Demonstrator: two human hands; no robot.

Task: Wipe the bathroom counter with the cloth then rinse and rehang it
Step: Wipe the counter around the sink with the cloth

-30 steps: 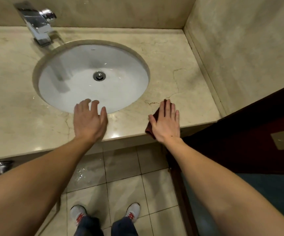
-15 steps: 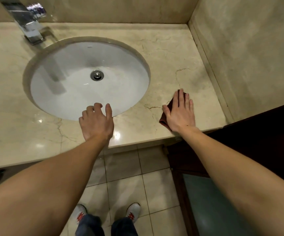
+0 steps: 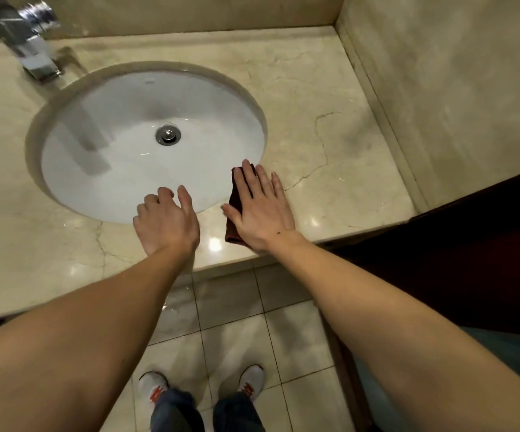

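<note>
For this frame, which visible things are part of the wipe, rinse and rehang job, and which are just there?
Part of the job:
- dark red cloth, flat under the right hand
- marble counter
- sink basin and chrome faucet, for rinsing
- left hand, resting at the basin's front edge

Just there:
- drain plug
- tiled floor
- white sneakers
- dark door

Bathrm: sink (image 3: 102, 194), faucet (image 3: 31, 45), marble counter (image 3: 330, 98).
</note>
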